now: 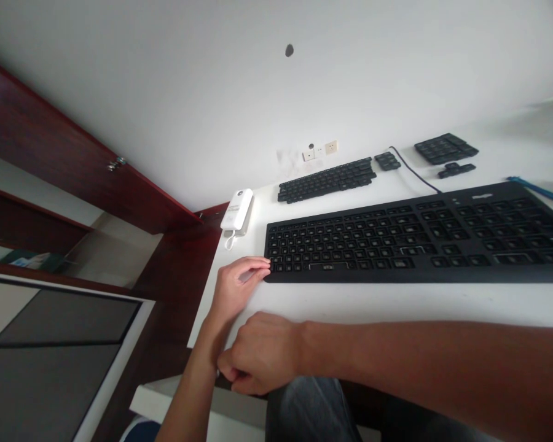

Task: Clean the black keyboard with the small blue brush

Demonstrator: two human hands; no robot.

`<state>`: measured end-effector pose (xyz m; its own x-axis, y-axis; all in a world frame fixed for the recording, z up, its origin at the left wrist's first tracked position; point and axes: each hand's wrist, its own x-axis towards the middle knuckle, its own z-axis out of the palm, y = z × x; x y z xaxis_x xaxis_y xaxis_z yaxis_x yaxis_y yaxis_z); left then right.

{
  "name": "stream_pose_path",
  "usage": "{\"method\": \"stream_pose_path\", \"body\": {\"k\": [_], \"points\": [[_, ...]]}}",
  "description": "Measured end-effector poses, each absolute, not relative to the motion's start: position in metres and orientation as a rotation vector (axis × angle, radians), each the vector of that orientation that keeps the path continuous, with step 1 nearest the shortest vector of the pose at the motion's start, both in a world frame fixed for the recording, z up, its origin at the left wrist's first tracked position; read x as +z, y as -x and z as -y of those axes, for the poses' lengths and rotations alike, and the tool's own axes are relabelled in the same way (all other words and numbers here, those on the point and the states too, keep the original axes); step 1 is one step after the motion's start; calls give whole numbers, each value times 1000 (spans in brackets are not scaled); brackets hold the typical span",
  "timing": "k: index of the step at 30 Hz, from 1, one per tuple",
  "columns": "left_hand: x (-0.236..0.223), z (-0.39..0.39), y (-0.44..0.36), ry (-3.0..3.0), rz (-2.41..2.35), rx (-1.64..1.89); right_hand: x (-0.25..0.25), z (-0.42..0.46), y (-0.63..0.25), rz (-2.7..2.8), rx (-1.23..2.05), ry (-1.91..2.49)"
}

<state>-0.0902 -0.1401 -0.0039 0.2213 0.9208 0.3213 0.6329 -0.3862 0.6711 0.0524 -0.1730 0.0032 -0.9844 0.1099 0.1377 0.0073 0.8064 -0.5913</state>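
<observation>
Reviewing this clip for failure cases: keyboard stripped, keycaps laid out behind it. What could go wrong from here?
1. The left hand touches only the keyboard at its corner; a push could slide it into the keycaps.
2. The white device sits near the desk edge; it may get knocked off.

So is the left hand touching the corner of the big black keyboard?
Yes, the left hand rests its fingertips against the near left corner of the keyboard.
</observation>
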Motion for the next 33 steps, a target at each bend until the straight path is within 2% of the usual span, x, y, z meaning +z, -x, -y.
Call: {"method": "stream_pose_path", "body": {"k": [10,20,33], "points": [[-1,145,88,-2381,-1420,943,-6,173,-47,2791,832,63],[-3,154,90,-2764,-1330,911,6,172,-54,2830,811,19],[-4,153,86,-2804,-1335,896,3,176,-49,2840,775,71]]}}
